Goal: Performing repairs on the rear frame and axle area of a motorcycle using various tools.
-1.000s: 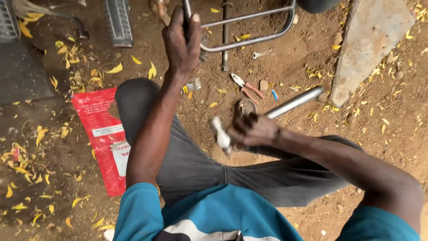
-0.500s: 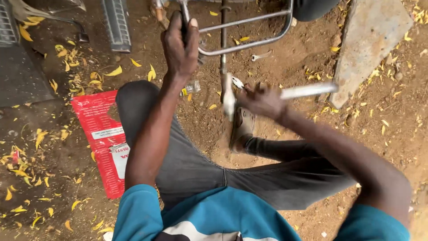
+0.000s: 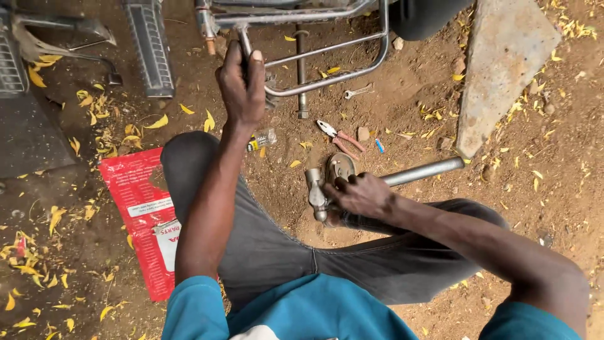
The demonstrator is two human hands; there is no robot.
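Here, the person sits on bare dirt ground [image 3: 553, 189] strewn with yellow leaves. The left hand [image 3: 242, 88] is raised forward and closed in a fist around a thin metal rod [image 3: 242, 39], which stands against the tubular metal frame [image 3: 340, 47] at the top of the view. The right hand [image 3: 362, 195] is held low, just above the right leg, and is wrapped around the handle of a hammer [image 3: 316, 192]; the hammer's metal head points toward the person's lap, and the handle itself is hidden by the fingers. Beside this hand lies a steel pipe [image 3: 425, 171], running out to the right on the ground. A pair of red-handled pliers [image 3: 340, 135] lies between the frame and the right hand. A small wrench [image 3: 357, 92] rests near the frame's lower bar. A red plastic bag [image 3: 141, 208] lies flat by the left knee. A flat stone slab [image 3: 503, 63] sits at the upper right.
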